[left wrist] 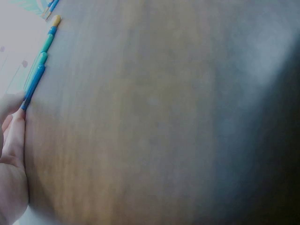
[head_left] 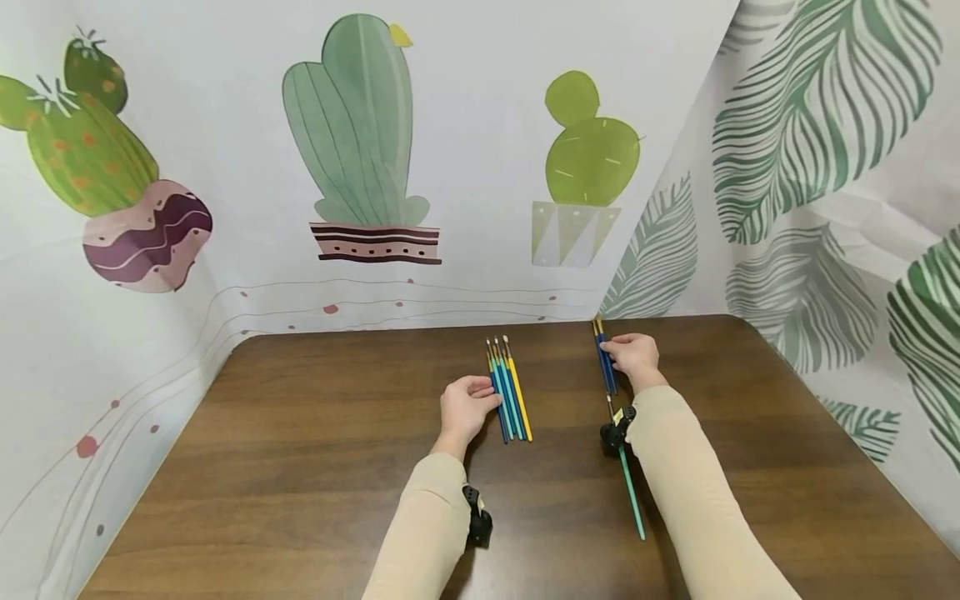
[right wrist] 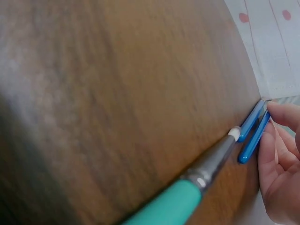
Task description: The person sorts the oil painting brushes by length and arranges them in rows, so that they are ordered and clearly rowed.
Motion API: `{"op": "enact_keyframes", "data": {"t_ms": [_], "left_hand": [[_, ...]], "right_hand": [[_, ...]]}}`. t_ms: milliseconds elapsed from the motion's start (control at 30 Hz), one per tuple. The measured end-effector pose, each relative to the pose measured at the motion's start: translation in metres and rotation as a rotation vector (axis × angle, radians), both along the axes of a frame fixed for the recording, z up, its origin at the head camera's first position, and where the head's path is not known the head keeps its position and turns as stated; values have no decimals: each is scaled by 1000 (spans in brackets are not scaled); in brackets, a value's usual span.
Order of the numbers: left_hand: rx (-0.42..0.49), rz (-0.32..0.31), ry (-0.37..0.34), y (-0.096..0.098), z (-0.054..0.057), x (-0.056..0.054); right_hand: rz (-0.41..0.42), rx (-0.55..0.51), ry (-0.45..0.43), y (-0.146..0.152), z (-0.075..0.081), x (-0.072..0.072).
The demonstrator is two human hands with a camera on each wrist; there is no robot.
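Observation:
Several slim paintbrushes lie side by side on the table, bristles toward the wall. At the row's left edge is a dark blue paintbrush (head_left: 498,414); a yellow paintbrush (head_left: 521,400) lies at its right edge, with teal and blue ones between. My left hand (head_left: 465,410) pinches the left blue brush between thumb and fingers. Near the back edge, my right hand (head_left: 633,353) pinches one of two dark blue paintbrushes (head_left: 607,367) lying close together. Below them a teal paintbrush (head_left: 632,496) lies partly hidden under the right wrist camera; its white tip (right wrist: 234,133) nearly meets a blue handle.
The brown wooden table (head_left: 315,467) reaches back to a wall covering (head_left: 480,167) printed with cacti and leaves. Black wrist cameras (head_left: 478,521) sit on both sleeves, close above the tabletop.

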State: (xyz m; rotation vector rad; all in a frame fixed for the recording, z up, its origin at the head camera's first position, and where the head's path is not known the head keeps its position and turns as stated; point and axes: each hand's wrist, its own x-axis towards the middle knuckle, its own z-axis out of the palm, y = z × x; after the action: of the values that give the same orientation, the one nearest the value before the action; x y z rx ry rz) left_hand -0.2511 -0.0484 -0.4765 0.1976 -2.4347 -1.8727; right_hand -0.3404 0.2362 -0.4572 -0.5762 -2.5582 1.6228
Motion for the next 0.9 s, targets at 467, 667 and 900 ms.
{"op": "enact_keyframes", "data": {"t_ms": [467,667,900], "left_hand": [[-2,-1,-7,-2,1,-1],[-13,2,-4,0,1,1],[-11,-6,-5,1,1,1]], "right_hand": [[1,64,-26,-1,-2,-3],[22,151,-28,-1,-2,0],[39,152,-23,0,-1,3]]}}
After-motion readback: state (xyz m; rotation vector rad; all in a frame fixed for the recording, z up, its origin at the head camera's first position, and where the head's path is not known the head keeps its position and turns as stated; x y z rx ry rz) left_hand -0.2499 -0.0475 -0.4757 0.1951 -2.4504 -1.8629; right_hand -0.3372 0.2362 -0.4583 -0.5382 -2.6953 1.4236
